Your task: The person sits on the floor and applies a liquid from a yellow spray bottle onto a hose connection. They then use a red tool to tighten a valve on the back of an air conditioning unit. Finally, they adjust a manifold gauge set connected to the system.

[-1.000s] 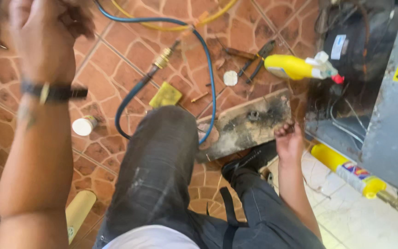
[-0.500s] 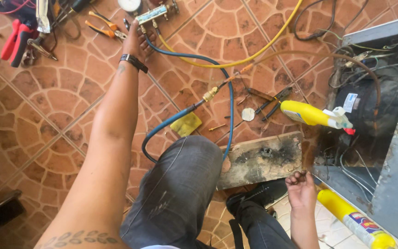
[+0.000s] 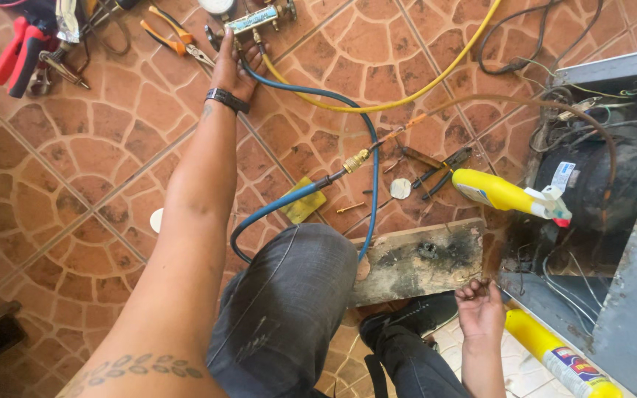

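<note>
The manifold gauge set (image 3: 256,18) lies on the tiled floor at the far side, a pale metal bar set almost level across the scene, with small valve knobs at its ends and a round dial just above it, cut off by the frame. The left hand (image 3: 231,63) rests right below it, fingers spread and touching its underside where the hoses join. From there the blue hose (image 3: 369,158) runs right, bends toward the near side, loops back and ends in a brass fitting (image 3: 355,160) at mid-floor. The yellow hose (image 3: 414,87) leaves the same bar and sweeps right and far.
</note>
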